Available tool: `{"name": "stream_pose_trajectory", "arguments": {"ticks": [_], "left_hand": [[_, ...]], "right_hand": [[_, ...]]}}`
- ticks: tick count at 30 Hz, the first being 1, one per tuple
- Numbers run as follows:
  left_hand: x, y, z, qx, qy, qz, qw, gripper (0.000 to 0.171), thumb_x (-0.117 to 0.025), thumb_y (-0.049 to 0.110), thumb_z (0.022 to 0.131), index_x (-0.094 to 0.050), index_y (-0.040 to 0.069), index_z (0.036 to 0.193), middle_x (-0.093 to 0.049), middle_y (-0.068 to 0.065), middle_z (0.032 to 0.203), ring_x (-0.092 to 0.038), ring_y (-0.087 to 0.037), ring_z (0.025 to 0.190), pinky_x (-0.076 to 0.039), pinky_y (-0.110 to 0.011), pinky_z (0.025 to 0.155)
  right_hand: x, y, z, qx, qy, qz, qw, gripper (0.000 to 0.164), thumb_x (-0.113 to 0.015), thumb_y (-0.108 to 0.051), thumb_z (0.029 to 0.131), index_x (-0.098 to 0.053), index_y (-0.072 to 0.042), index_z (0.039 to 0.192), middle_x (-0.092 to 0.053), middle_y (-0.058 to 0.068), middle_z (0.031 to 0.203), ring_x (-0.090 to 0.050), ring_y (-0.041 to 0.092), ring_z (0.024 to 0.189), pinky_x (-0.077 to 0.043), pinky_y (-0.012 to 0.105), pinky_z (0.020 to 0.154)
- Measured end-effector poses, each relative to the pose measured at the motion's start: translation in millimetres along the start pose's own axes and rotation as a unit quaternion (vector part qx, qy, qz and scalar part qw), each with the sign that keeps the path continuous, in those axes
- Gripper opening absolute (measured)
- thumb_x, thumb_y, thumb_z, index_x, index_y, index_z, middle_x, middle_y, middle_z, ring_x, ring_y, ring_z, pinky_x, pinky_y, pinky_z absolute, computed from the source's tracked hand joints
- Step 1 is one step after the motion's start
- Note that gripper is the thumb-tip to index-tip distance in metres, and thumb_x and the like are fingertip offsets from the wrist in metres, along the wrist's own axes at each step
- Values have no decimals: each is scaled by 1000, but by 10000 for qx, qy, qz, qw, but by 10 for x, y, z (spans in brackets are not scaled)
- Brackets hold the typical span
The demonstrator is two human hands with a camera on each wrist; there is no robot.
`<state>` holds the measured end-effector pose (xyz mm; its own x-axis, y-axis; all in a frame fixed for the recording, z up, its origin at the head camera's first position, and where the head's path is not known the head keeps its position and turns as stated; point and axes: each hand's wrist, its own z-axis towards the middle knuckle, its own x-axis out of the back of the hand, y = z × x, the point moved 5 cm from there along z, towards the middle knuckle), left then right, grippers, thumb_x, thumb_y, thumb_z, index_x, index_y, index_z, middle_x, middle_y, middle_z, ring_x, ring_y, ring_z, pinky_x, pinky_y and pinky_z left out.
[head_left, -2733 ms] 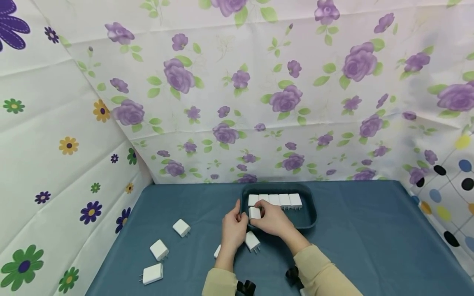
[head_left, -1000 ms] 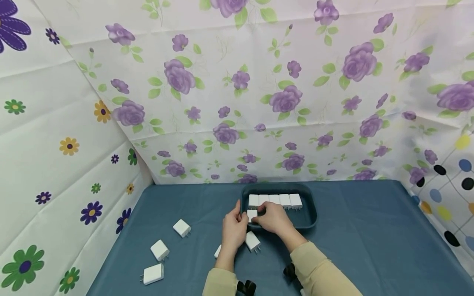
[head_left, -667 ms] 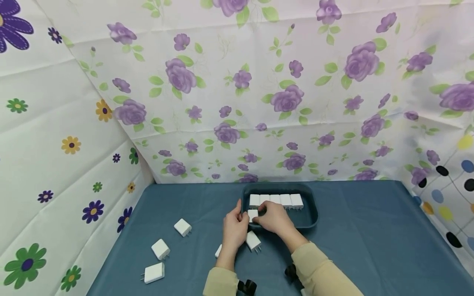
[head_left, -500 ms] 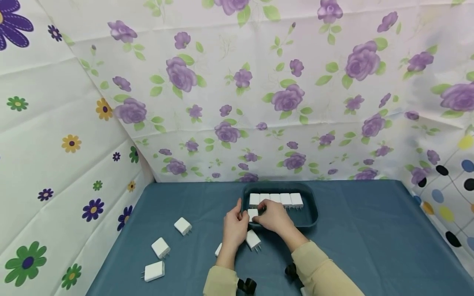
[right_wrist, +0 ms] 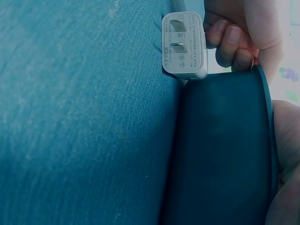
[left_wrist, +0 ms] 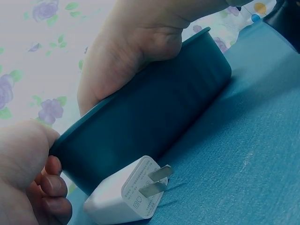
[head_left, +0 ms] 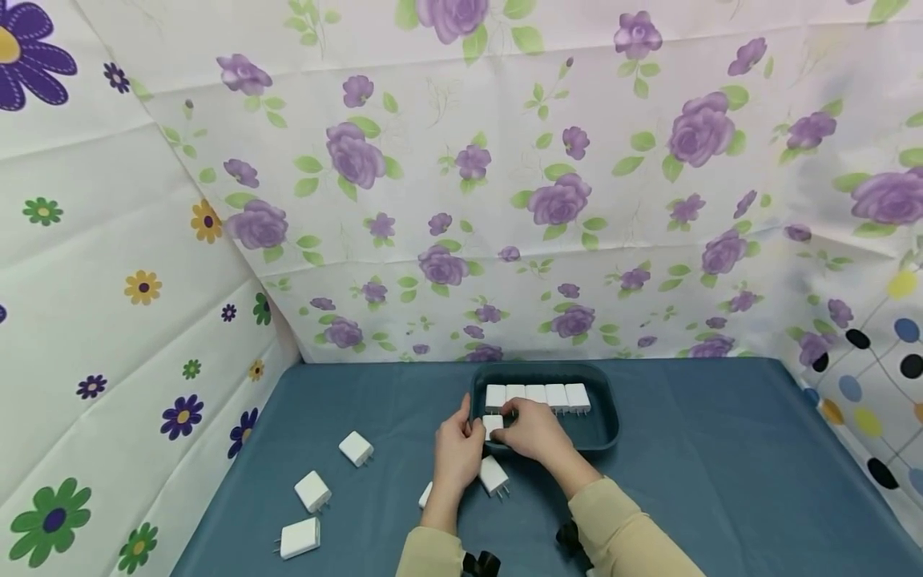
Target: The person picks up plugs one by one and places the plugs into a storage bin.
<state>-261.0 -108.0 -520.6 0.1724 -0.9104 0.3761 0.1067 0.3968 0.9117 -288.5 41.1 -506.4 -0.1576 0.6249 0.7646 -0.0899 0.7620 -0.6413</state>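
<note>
A dark blue-green tray (head_left: 604, 429) stands at the back of the cloth. Several white plug chargers (head_left: 535, 394) form a row along its far side, prongs toward me. My right hand (head_left: 535, 430) reaches over the near rim and pinches another white charger (head_left: 493, 425) low in the near left corner; the rim hides its contact from both wrist views. My left hand (head_left: 457, 455) grips the tray's left end, thumb at the rim and fingers curled against the outer wall (left_wrist: 126, 126). Just outside the tray, a loose charger (left_wrist: 123, 194) lies with its two prongs outward.
To the left on the blue cloth (head_left: 692, 481) lie more chargers (head_left: 313, 490), turned different ways. One charger (head_left: 425, 497) is partly covered by my left forearm. A flowered curtain (head_left: 505, 208) rises behind the table's far edge, with patterned sheets on both sides.
My right hand has brought the charger down and slightly left into the tray's near left corner. Over the last second both hands hold almost still. The left hand keeps its place.
</note>
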Motion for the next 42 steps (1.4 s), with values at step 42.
{"name": "stream_pose_trajectory", "arguments": {"ticks": [42], "left_hand": [[0, 11, 18, 98, 106, 55, 9999, 52, -57, 9, 95, -48, 10, 146, -39, 5, 50, -35, -9, 39, -28, -24, 41]], "right_hand": [[179, 103, -89, 586, 582, 2485, 9651, 15, -64, -28, 98, -70, -16, 104, -68, 6, 95, -67, 19, 74, -59, 34, 64]]}}
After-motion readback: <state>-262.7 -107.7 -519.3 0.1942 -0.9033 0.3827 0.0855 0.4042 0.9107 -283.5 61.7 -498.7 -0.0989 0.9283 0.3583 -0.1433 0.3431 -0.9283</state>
